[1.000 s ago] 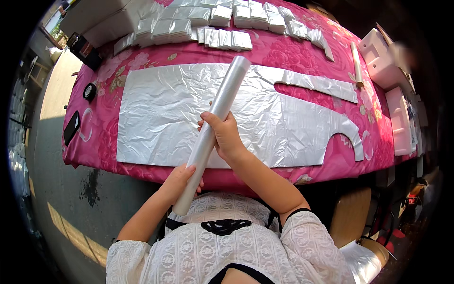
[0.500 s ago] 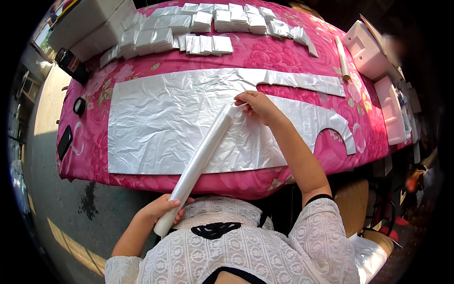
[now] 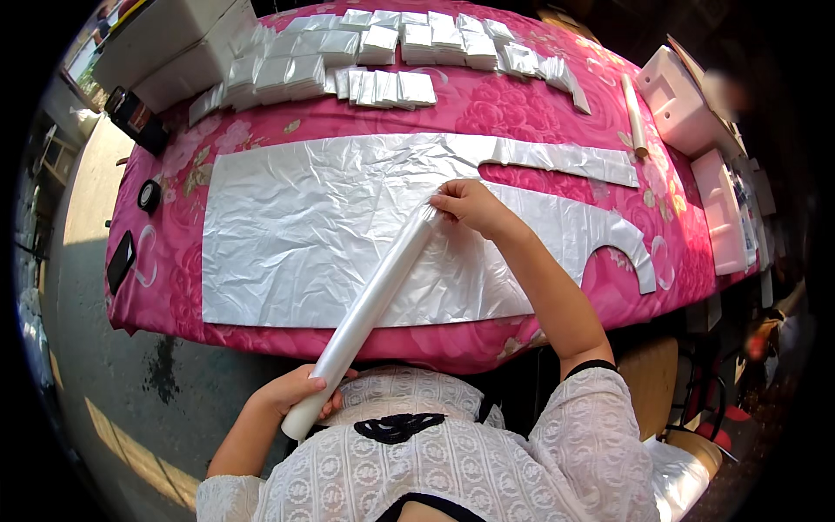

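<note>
**Roll of film held slantwise over the table**

We grip the long translucent plastic film roll (image 3: 370, 304) at its near end, left hand (image 3: 291, 396) closed around it by our lap, so it slants toward the far right. Our right hand (image 3: 470, 207), arm outstretched, pinches its far tip over the crinkled silvery plastic sheet (image 3: 296, 235) on the pink floral tablecloth (image 3: 522, 104).

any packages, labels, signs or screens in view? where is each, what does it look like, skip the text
Folded white packets: rows along the table's far edge, flat, rectangular, translucent white.
White boxes: far left corner, stacked, rectangular, plain.
White foam trays: right edge, moulded, pale.
Phone: left edge, flat black slab, screen dark.
Dark box: far left edge, black with a small label, too small to describe.
No signs visible.
</note>
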